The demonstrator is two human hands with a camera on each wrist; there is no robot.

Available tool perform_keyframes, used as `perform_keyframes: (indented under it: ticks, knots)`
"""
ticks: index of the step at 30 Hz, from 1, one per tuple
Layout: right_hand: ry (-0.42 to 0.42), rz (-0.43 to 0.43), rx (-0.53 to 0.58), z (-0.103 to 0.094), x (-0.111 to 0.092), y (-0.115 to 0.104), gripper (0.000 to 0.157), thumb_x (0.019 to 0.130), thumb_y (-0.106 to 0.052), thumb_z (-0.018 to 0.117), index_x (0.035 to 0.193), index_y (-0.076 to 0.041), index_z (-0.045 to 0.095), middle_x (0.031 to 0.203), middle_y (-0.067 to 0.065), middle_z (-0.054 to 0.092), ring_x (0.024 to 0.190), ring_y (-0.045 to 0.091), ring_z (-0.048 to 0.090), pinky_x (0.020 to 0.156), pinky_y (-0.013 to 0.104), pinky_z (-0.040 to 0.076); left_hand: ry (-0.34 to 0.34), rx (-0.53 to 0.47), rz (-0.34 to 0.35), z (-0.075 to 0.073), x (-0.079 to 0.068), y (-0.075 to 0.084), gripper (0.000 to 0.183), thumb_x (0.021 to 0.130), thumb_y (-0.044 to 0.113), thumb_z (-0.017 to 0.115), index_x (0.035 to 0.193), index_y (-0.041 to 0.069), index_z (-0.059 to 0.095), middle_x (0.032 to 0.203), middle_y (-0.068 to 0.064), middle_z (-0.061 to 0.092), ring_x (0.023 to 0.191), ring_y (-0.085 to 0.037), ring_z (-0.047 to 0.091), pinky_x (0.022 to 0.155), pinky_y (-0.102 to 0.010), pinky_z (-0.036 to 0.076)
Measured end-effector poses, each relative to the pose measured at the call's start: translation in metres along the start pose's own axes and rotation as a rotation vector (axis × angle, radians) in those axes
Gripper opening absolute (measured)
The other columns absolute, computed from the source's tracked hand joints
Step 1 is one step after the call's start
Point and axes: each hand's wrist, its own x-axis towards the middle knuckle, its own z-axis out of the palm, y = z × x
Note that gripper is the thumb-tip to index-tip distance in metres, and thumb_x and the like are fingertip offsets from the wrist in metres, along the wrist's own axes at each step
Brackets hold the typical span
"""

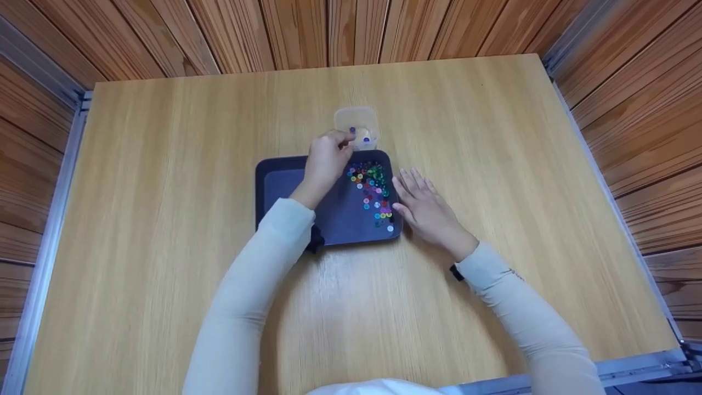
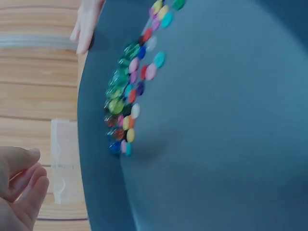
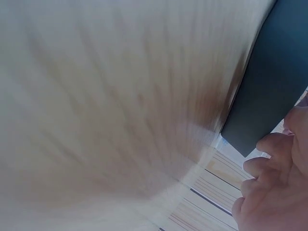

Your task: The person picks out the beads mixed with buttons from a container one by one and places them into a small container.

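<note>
My left hand (image 1: 328, 156) hovers over the tray's far edge, its thumb and fingers bent with the tips close together beside the small clear container (image 1: 356, 113). I cannot tell whether something small sits between those fingertips; the left wrist view shows nothing sticking out. Two dark purple-blue beads (image 1: 366, 140) show within the container's outline, one right by the fingertips. A dark blue tray (image 1: 343, 219) holds many small coloured beads and buttons (image 1: 378, 189), gathered along its right side. My right hand (image 1: 430, 214) lies with extended fingers at the tray's right rim.
Around the tray spreads a wooden table (image 1: 521, 181), backed by plank walls (image 1: 307, 33) with metal frame edges. A dark object (image 1: 315, 240) shows by the left wrist, overlapping the tray's near edge. The container stands just behind the tray.
</note>
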Motion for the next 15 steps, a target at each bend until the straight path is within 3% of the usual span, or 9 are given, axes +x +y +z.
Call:
perform_keyframes:
  ticks: [7,15]
  knots:
    - [0.002,0.006,0.007,-0.001,-0.001,0.001,0.062,0.108,-0.04,0.029,0.159,-0.008,0.013,0.168,0.015,0.004,0.156,0.035,-0.001,0.127,0.051,0.004,-0.042,-0.06,-0.046,0.01,-0.015,0.001,0.023,0.096,0.011,0.065,0.118,0.008,0.073,0.121,-0.006,0.072,0.108,-0.017,0.067,0.097,-0.028,0.055]
    - [-0.001,-0.004,0.016,0.0,0.0,0.001,0.062,0.108,-0.04,0.03,0.159,-0.008,0.014,0.168,0.015,0.003,0.156,0.035,-0.002,0.127,0.051,0.004,-0.092,-0.142,-0.1,0.031,-0.026,-0.002,0.021,0.094,0.008,0.068,0.114,0.006,0.074,0.117,-0.008,0.074,0.103,-0.016,0.067,0.092,-0.027,0.056]
